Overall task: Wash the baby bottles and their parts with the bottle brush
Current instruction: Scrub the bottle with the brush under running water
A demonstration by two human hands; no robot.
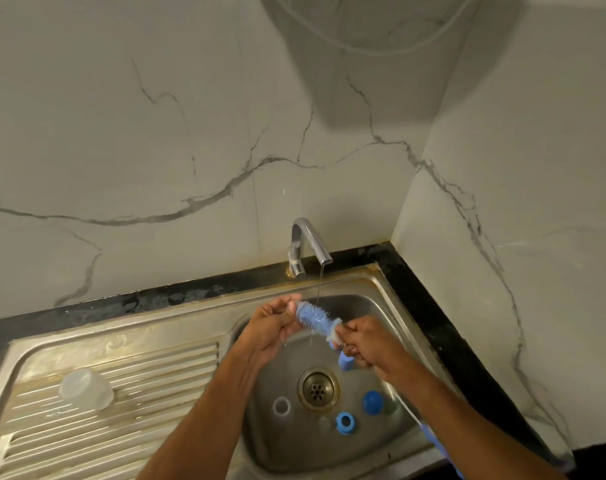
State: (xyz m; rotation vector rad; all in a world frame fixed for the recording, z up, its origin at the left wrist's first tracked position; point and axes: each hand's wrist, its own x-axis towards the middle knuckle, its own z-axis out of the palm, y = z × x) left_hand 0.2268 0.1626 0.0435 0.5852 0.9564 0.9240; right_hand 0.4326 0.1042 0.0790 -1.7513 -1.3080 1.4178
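I've got the bottle brush (316,321) under the tap (310,241) stream, long axis running 10 to 4 o'clock. Left hand (273,323) pinches the bristle tip, right hand (365,342) grips the neck. Blue rings (345,423) lie in the sink (384,289) at 6 o'clock, nearer the right hand.

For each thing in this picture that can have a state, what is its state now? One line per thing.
tap: running, a thin stream falls
bottle brush: held level under the stream
left hand: pinches the brush tip
right hand: grips the brush near the bristles
clear cap: lying on the drainboard
blue ring: lying in the sink basin
white ring: lying in the basin
drain: open, no plug
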